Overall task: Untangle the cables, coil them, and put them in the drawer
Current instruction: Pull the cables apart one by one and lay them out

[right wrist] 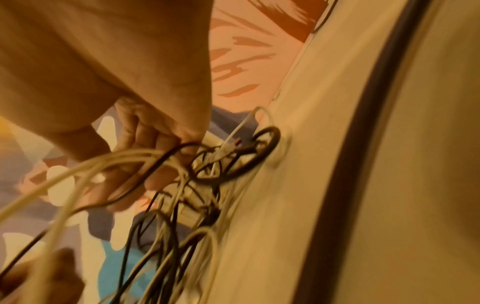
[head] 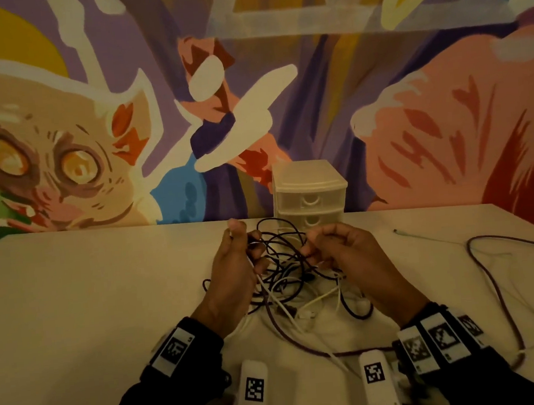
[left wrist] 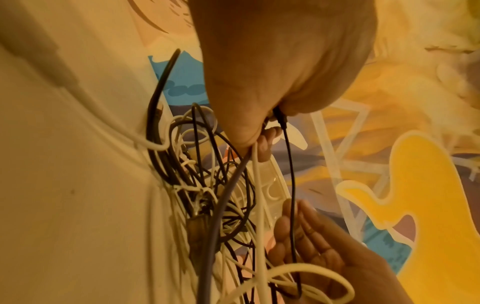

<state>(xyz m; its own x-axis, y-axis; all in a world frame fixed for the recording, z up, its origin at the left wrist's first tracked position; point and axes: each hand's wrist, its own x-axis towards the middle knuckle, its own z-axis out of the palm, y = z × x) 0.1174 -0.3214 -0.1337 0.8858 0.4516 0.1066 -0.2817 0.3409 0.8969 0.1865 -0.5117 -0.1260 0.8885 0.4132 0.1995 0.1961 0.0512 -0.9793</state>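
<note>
At the table's far edge, against the mural (head: 62, 138), stands a small pale plastic drawer unit (head: 309, 192). Two drawers show, each with a curved handle notch, and both are closed; what is inside cannot be told. The lower part of the unit is hidden behind the cables.

In the middle of the table (head: 91, 296), between the unit and the near edge, lies the tangle (head: 294, 280): thin dark cables and white cables looped through one another, too knotted to count. Part of it rests on the table and part is lifted between the two hands. The left hand (head: 235, 268) has its fingers curled round several strands; the left wrist view shows its grip pinching a thin black cable (left wrist: 289, 164) and a white cable (left wrist: 257, 185) that hang down from the fingers. The right hand (head: 343, 254) is also curled, its grip closed on dark and white strands on the right side of the tangle, as the right wrist view shows (right wrist: 161, 148).

One long dark cable (head: 495, 283) trails out of the heap along the near edge and loops away toward the right edge, with a pale cable running beside it. Well apart, near the far right corner, lies a thin greenish cable end (head: 421, 235), straight on the table.

Both wrists wear black bands with square coded tags (head: 175, 350).
</note>
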